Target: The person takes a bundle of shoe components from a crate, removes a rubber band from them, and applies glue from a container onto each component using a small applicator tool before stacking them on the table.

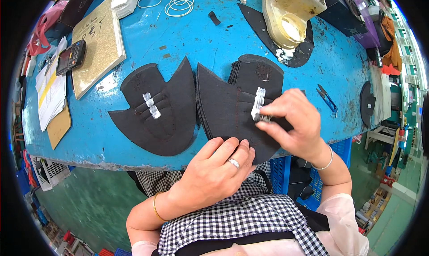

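Note:
My right hand [292, 119] pinches a small dark applicator [262, 118] between thumb and fingertips. Its tip touches the lower end of a white glue-like streak [258, 99] on the top piece of a stack of black shoe-upper pieces [225, 105]. On the near edge of that stack my left hand [219, 171] rests with its fingers laid flat; its thumb is hidden. Left of the stack lies a single black shoe-upper piece [147, 128] with several white dabs [151, 105] down its middle.
A stained glue container [286, 30] stands on another black piece [254, 23] at the far right. Blue-handled thread snips [327, 98] lie right of the stack. At the left are a gold notebook [96, 46], a dark handheld device [71, 57] and papers [50, 88].

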Available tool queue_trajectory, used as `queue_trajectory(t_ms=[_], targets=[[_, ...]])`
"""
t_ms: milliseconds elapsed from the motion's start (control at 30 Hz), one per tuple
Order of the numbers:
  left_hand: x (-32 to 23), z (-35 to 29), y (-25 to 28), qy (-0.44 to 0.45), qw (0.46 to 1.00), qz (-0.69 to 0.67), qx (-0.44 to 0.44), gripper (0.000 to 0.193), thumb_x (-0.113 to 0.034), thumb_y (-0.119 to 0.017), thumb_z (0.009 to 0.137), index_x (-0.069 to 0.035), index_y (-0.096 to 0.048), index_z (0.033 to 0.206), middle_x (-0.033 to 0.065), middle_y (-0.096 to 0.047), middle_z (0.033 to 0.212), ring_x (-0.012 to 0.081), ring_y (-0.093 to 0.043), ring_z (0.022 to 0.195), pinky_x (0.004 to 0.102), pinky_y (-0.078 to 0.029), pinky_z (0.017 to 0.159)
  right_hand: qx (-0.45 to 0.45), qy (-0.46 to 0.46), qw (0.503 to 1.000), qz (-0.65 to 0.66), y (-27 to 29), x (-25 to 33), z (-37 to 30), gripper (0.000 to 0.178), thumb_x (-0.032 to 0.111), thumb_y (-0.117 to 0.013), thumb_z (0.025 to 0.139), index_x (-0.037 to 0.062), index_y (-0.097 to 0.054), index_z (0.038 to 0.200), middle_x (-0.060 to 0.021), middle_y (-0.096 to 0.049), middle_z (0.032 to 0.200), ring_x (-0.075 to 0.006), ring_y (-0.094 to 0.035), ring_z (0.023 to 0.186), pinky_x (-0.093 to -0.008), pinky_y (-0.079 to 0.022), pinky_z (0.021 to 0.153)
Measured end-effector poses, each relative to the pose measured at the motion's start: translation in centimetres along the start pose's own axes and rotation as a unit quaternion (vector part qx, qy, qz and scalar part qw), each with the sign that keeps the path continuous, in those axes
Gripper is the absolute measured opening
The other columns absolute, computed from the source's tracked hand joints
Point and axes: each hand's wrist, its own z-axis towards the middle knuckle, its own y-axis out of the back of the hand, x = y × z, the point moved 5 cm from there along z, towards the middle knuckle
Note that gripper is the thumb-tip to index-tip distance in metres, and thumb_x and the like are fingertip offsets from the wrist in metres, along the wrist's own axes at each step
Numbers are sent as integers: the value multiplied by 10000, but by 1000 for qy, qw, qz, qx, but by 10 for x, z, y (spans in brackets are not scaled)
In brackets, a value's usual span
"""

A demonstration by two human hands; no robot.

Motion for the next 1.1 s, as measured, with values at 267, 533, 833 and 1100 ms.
queue_trajectory(t_ms=[267,533,833,1100], targets=[[2,5,2,-57,996,0,-65,356,-119,-646,649,-87,-721,995,30,-576,856,184,-582,745,294,-484,619,-218,-214,949,80,59,-76,22,144,76,-665,910,15,-677,1040,41,-601,831,-16,-505,736,-174,-397,628],[28,-45,53,46,982,79,-163,425,-43,-689,530,-145,-752,938,-39,-442,687,150,-462,587,285,-406,496,-196,-186,962,-49,71,-162,51,181,213,-749,831,85,-739,959,19,-574,865,-80,-432,684,-237,-397,622],[46,-53,30,149,986,-27,-75,444,-35,-837,511,-94,-699,929,52,-578,875,245,-550,807,363,-458,661,-118,-145,973,-134,65,-142,51,211,239,-757,818,81,-738,955,-17,-612,905,-146,-550,815,-271,-446,726],[7,-20,-6,10,998,-63,-25,390,-217,-820,671,-130,-711,1035,17,-650,1173,198,-610,920,343,-480,768,-95,-274,937,195,49,-78,26,150,147,-724,840,43,-719,949,6,-621,799,-55,-565,776,-226,-451,714]])
